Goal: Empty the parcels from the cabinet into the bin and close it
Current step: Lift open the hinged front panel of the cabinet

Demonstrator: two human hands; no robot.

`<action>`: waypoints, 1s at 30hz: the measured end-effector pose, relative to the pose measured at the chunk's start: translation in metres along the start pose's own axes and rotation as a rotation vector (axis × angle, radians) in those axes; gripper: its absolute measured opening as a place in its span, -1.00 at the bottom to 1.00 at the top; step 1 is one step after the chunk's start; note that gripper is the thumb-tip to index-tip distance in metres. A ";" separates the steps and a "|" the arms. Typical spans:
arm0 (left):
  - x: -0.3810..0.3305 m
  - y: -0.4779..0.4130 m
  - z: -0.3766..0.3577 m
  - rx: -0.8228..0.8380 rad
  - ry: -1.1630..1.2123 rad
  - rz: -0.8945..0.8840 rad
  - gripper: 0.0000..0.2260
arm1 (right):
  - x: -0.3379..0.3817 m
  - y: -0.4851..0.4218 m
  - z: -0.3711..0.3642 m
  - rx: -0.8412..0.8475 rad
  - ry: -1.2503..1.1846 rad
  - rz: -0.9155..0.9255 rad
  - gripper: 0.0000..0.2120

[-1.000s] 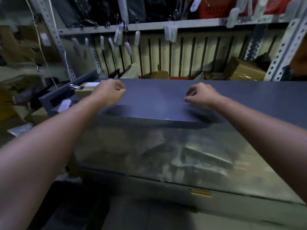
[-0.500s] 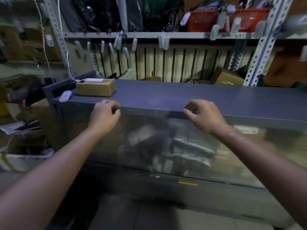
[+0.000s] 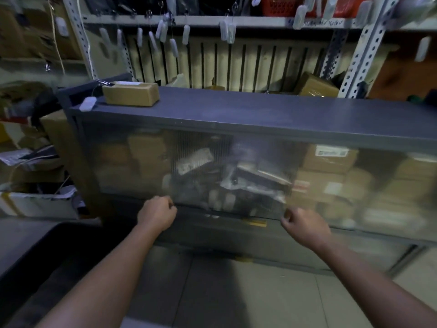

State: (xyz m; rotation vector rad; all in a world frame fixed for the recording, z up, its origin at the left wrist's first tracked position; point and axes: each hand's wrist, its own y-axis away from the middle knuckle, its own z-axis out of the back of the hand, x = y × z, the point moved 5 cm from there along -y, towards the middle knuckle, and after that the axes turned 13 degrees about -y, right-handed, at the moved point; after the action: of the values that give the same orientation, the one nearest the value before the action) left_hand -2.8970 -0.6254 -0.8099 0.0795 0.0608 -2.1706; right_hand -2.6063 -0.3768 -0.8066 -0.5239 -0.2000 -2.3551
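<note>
Nearest, lower left of the frame, there's a dark tub (image 3: 30,245). Prob. the bin, but only its rim shows, so can't be sure. Both arms reach fwd over the tiled floor (image 3: 236,292).

The left hand (image 3: 157,215), centre-left, has its fingers curled tight onto the bottom edge of the cabinet's clear door (image 3: 132,162). The right hand (image 3: 300,223), centre-right, has thumb & fingers pinched on the same edge. It's blurry, so I can't tell how deep either grip goes.

The door is down, covering the front. Behind it are the parcels (image 3: 328,159): brown boxes stacked at right, flat packets & bags heaped in the middle. All are inside the cabinet (image 3: 236,110), none out yet.

On its grey top, upper left, sits a small brown box (image 3: 130,94) w/ a white tag (image 3: 87,104) just beside it. A metal shelf rack (image 3: 236,20) w/ hanging tags stands at the back.

Step in hand, I'd say, is getting that door open. To do it well:
- Keep both hands level & pull evenly, so the panel doesn't twist or jam.
- Go slow, since the middle heap seems to lean on the door & may spill.
- Get the bin close first.
</note>
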 end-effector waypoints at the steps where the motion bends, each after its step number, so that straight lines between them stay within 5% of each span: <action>1: -0.005 0.005 -0.009 0.019 0.000 0.002 -0.79 | -0.015 0.003 -0.007 0.016 -0.010 -0.055 -0.76; 6: -0.041 0.014 -0.050 0.131 0.071 0.003 -0.80 | -0.060 0.010 -0.033 -0.001 -0.170 -0.254 -0.78; 10: -0.051 0.003 -0.075 0.202 0.301 0.187 -0.76 | -0.086 0.000 -0.048 -0.089 -0.386 -0.395 -0.83; 18: -0.028 -0.030 -0.111 0.302 1.276 0.666 -0.77 | -0.124 -0.015 -0.064 -0.452 -1.506 -0.866 -0.76; 23: -0.026 -0.039 -0.123 0.238 1.769 0.826 -0.70 | -0.121 -0.017 -0.065 -0.623 -1.903 -0.915 -0.71; 30: -0.086 -0.014 -0.129 0.355 1.986 0.834 -0.67 | -0.074 -0.023 -0.091 -0.574 -2.212 -0.873 -0.58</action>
State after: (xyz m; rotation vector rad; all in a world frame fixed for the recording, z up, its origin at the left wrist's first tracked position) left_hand -2.8559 -0.5374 -0.9314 1.9531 0.6046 -0.5525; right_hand -2.6006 -0.3407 -0.9203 -3.5050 -0.7576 -1.0705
